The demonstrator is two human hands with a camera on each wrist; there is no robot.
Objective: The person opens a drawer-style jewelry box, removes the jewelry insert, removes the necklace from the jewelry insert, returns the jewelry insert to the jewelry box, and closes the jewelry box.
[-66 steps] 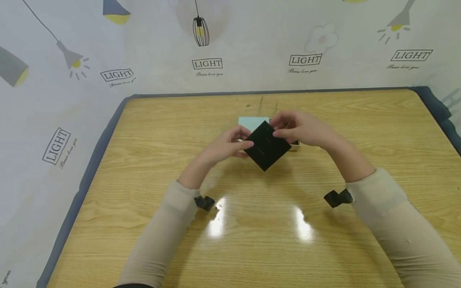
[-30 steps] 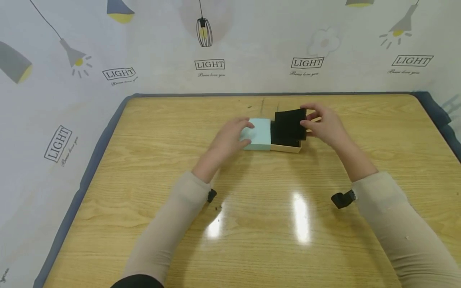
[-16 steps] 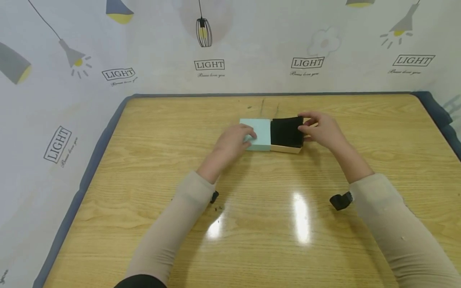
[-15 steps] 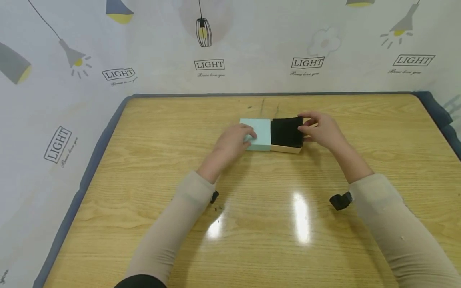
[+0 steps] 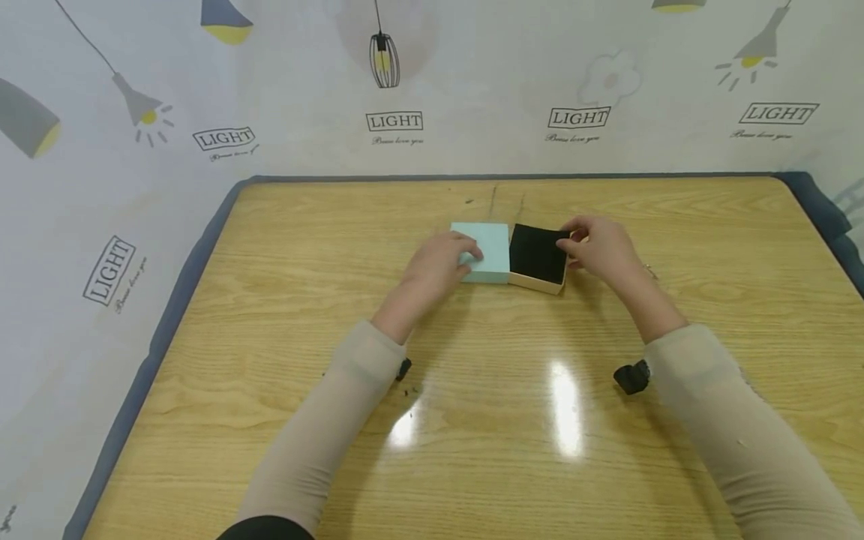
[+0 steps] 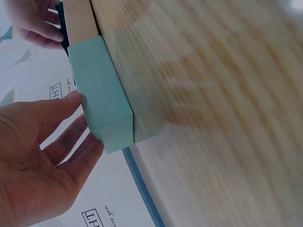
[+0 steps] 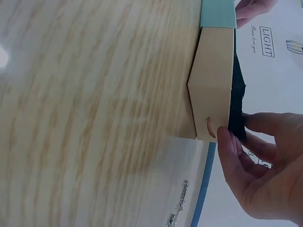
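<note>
A small sliding gift box lies near the back of the table, with a pale blue sleeve (image 5: 496, 251) on the left and a beige drawer (image 7: 213, 71) on the right. A black pad (image 5: 538, 253) covers the drawer's top, its edge standing a little above the wall. My right hand (image 5: 599, 246) pinches the pad at its right edge, one fingertip against the drawer's end wall beside a small pull loop (image 7: 210, 127). My left hand (image 6: 42, 156) rests its fingertips on the sleeve's top edge and left end. The drawer sits slightly skewed to the sleeve.
A thin silver chain (image 7: 181, 203) lies on the table (image 5: 472, 420) to the right of the box, mostly hidden by my right wrist in the head view. The patterned wall (image 5: 472, 90) rises right behind the table's back edge.
The black pad has gone from between both hands to the drawer and now lies down on it. The left hand has moved onto the sleeve. The drawer has turned slightly clockwise.
</note>
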